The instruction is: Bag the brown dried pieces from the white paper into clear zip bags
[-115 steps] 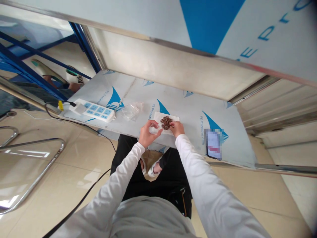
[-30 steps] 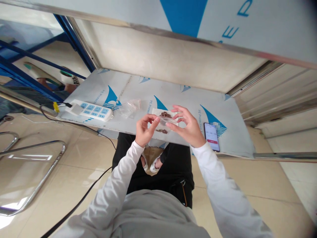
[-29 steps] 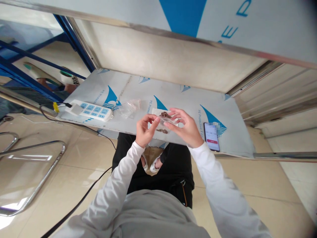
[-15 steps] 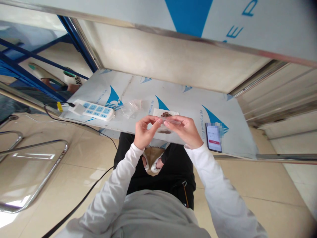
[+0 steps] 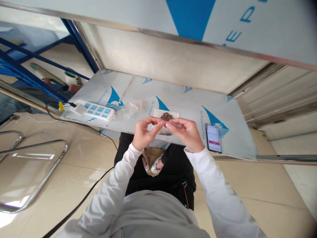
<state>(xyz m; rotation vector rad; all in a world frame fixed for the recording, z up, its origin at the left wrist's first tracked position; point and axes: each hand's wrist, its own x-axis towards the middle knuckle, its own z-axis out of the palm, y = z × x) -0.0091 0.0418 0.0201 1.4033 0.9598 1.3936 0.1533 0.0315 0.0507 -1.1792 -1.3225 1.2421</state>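
Observation:
My left hand (image 5: pixel 146 134) and my right hand (image 5: pixel 186 133) meet over the front edge of the metal table, thumbs and fingertips pinched together. Between them they hold the upper edge of a small clear plastic bag (image 5: pixel 165 131), which shows below the fingers with something brownish in or behind it. Just beyond the fingertips, a heap of small brown pieces (image 5: pixel 166 116) sits on a white paper square (image 5: pixel 176 114). What the pieces are is too small to tell. My fingers hide part of the bag's edge.
Crumpled clear plastic bags (image 5: pixel 132 108) lie left of the paper, beside a white power strip (image 5: pixel 99 111) with a black cable (image 5: pixel 53 114). A phone (image 5: pixel 213 140) lies at the right. An upper shelf (image 5: pixel 138 15) overhangs the table (image 5: pixel 163 89). A metal-framed chair (image 5: pixel 56 172) stands lower left.
Both hands have shifted slightly toward me and tilted the bag's edge, so more of the brown heap shows. Both still pinch the bag.

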